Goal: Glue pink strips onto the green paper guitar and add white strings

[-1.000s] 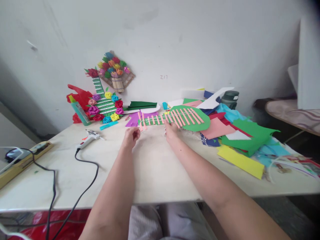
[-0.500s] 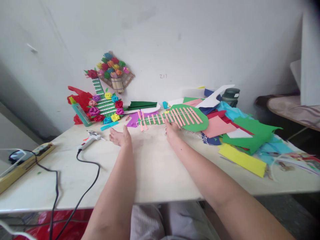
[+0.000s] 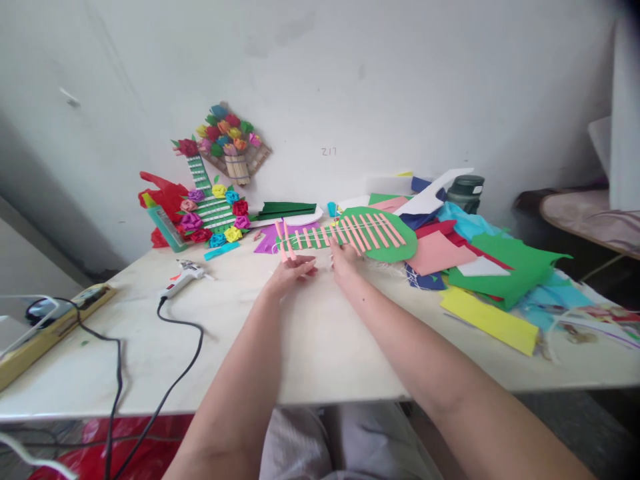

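A green paper guitar (image 3: pixel 407 243) lies across the back of the table, its round body to the right and its neck to the left. Pink paper strips (image 3: pixel 363 235) cross it in a row, with white strings running lengthwise over them. At the guitar's lower edge, where neck meets body, my right hand (image 3: pixel 345 260) is closed on it; its fingertips are partly hidden. My left hand (image 3: pixel 293 272) is at the neck's left end, just below two longer pink strips (image 3: pixel 285 241). Its fingers are apart, the thumb pointing right; whether it touches the strips is unclear.
A glue gun (image 3: pixel 183 277) with a black cord lies at left, near a power strip (image 3: pixel 95 297). Behind it stand a glue bottle (image 3: pixel 167 227) and a flower-trimmed paper guitar (image 3: pixel 210 200). Coloured paper sheets (image 3: pixel 510 267) and a dark jar (image 3: pixel 465 193) occupy the right.
My left hand has moved right, from beside the glue gun to the left end of the guitar's neck. My right hand stays at the guitar's lower edge. The view has shifted slightly.
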### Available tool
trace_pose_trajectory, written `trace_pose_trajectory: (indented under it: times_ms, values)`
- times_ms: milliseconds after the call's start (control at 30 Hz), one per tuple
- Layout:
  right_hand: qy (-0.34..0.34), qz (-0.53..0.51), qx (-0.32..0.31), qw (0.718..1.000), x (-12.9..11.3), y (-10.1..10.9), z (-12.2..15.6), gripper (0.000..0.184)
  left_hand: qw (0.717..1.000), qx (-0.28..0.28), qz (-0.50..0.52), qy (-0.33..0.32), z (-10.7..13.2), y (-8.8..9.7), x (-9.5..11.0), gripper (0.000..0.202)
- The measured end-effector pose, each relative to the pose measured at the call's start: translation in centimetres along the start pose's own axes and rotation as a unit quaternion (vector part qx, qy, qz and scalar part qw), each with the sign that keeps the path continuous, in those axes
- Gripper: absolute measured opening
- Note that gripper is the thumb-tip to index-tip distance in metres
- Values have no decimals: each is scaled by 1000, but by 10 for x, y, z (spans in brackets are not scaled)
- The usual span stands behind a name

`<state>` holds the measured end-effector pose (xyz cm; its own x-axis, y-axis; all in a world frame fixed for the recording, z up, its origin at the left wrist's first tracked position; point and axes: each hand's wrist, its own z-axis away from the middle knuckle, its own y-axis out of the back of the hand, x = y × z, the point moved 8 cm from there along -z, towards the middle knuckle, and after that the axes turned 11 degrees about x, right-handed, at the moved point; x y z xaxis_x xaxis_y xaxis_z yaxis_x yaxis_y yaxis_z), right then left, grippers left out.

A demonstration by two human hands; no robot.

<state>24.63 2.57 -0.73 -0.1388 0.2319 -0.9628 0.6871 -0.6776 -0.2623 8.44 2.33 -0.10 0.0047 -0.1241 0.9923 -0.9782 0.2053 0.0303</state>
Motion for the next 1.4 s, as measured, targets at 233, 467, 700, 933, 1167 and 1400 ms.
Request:
trace_pose_trajectory:
  times_ms: [233,467,700,933,1167,1400]
  values:
    - [26,6,-50,998,-1,-14,19,28,989,34,140,-27,-7,-19,0,39]
    - [23,-11,-78,997,2,-21,25,30,963,96,248,-28,-8,-17,0,36]
    - [-6,49,-107,993,4,-26,44,36,948,154,278,9,-15,0,-16,18]
    - [8,124,-128,984,10,-29,73,31,931,214,292,38,-16,14,-20,19]
    - [81,105,-126,983,-14,-29,74,23,931,205,299,39,-16,23,-19,18]
    - [99,121,-141,977,-55,-13,37,24,915,229,330,44,-21,35,-20,7]
